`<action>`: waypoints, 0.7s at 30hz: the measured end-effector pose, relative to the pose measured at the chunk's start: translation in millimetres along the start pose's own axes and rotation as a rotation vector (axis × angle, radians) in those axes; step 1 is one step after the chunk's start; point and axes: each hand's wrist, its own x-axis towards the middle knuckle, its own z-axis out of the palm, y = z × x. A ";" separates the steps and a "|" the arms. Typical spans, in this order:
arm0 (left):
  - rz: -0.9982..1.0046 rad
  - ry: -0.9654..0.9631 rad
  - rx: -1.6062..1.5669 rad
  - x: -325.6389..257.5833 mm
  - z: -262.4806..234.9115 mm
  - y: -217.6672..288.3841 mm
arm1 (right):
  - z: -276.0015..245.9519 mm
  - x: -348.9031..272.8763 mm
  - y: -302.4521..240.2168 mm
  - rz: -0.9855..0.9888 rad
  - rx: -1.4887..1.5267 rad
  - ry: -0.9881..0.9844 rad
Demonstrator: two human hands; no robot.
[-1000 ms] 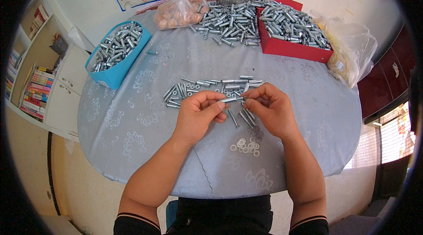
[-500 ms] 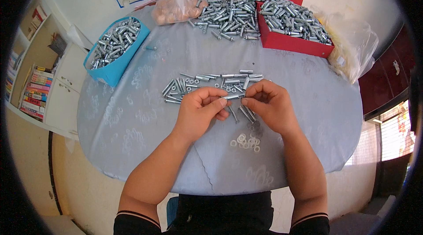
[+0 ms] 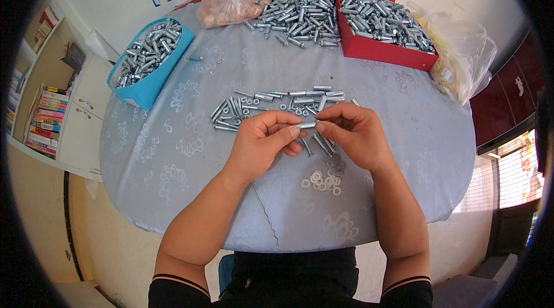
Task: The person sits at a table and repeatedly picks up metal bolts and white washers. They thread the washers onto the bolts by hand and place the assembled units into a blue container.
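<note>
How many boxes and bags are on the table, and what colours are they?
Blue box full of metal pieces: 1
Red box full of metal pieces: 1
Clear plastic bags, one at the far edge, one at the right: 2
Total: 4
The left hand and the right hand hold one metal piece between them.

bolt (image 3: 306, 125): shiny metal; washers (image 3: 323, 180): bright metal; tablecloth (image 3: 173, 152): smooth, patterned sheen

Round table (image 3: 173, 163) — bolts (image 3: 271, 103), washers (image 3: 323, 180), trays.
</note>
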 end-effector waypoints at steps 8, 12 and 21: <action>0.032 0.127 0.020 0.2 -2.9 9.0 | -37.2 -5.4 -13.3 -0.193 -0.658 -0.509; 0.024 0.102 0.018 1.4 -3.1 5.9 | -28.2 -11.5 -16.5 -0.183 -0.834 -0.517; 0.001 0.110 0.040 1.6 -2.3 5.6 | -25.1 -13.2 -14.4 -0.168 -0.852 -0.490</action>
